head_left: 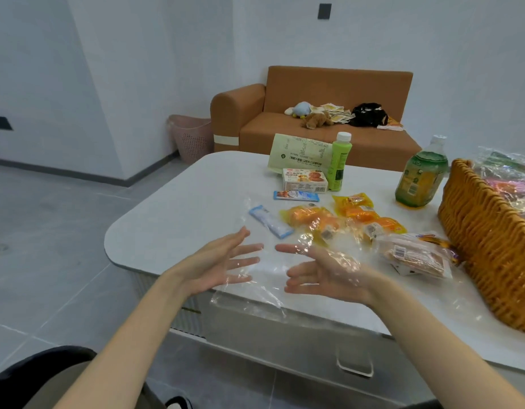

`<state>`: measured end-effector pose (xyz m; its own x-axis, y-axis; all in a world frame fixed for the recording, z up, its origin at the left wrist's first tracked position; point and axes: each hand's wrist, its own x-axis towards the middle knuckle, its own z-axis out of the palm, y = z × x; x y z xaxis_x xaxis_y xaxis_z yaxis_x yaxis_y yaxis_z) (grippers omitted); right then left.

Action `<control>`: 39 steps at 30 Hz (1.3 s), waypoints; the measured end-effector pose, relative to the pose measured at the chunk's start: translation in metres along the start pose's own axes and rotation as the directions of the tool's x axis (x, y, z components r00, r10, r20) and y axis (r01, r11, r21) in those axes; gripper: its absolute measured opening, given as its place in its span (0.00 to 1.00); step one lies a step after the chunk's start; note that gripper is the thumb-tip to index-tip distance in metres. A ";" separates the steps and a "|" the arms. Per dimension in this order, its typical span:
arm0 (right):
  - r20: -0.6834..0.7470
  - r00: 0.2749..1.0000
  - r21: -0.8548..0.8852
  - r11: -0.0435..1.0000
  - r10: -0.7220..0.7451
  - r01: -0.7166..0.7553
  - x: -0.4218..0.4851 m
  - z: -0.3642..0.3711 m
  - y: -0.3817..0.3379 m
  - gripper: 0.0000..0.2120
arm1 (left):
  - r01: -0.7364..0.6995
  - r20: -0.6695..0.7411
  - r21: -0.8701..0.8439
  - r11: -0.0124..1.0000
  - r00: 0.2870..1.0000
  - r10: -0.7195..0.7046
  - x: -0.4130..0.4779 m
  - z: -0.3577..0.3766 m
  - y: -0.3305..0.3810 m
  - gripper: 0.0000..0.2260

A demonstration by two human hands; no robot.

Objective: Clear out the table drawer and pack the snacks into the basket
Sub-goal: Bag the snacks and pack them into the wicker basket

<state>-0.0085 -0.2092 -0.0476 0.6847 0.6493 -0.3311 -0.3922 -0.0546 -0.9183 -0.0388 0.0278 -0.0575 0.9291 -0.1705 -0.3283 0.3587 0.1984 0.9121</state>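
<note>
Left hand and right hand spread open, gripping nothing, a clear bag draped across them at the counter edge. Snacks lie beside the basket. Unheld, the bag could slip floorward.

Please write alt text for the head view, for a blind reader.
The left hand and right hand are open, a clear bag draped over both, above a white table. Snack packs and two bottles sit beyond; a wicker basket stands right.
</note>
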 end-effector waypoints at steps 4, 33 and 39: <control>-0.076 0.988 -0.127 0.984 -0.134 0.124 0.013 0.009 0.011 0.22 | -0.110 0.028 0.188 0.976 0.994 0.107 0.001 0.013 -0.003 0.24; -0.025 0.992 -0.258 0.960 -0.121 0.111 0.016 0.031 0.012 0.51 | -0.234 -0.270 0.319 0.919 0.906 0.325 0.012 0.037 -0.006 0.20; -0.106 0.973 -0.195 0.964 -0.204 0.181 0.008 0.016 -0.004 0.44 | -0.202 -0.424 0.139 0.969 0.872 0.243 0.013 0.009 -0.001 0.20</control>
<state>-0.0116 -0.1919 -0.0429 0.8117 0.5624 -0.1578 -0.1342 -0.0834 -0.9874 -0.0283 0.0166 -0.0602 0.9358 0.3092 -0.1691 0.1474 0.0924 0.9848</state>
